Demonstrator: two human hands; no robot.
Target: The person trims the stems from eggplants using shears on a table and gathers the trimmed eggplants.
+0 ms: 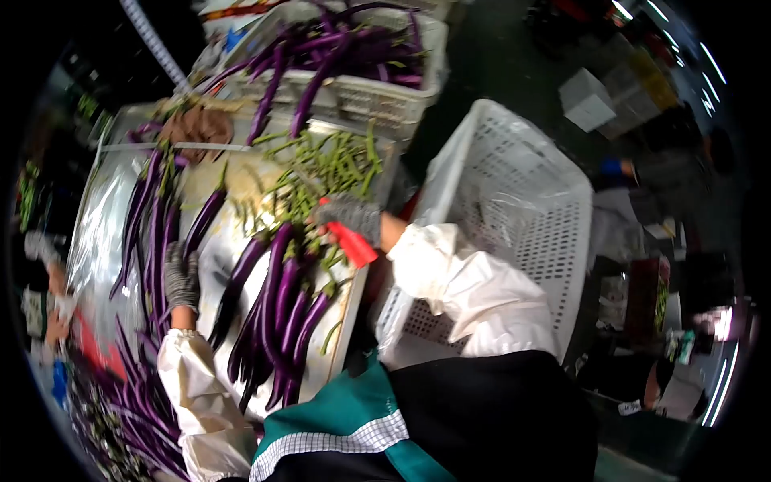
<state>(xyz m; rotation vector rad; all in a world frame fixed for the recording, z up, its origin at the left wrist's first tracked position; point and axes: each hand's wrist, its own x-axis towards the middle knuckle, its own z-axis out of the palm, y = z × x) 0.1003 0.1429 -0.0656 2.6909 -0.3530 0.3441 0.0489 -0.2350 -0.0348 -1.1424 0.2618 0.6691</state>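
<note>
Purple eggplants (pixel 275 321) beside table edge (pixel 348 320)

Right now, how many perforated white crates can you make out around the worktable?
2 clearly: the near crate, at the right side of the worktable, and the far crate, at its far end, heaped with eggplants. More may be hidden.

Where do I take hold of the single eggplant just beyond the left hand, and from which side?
Probably around the middle of that eggplant, from its right: the body is long and slim, that flank faces a gap, and other eggplants lie along its left.
</note>
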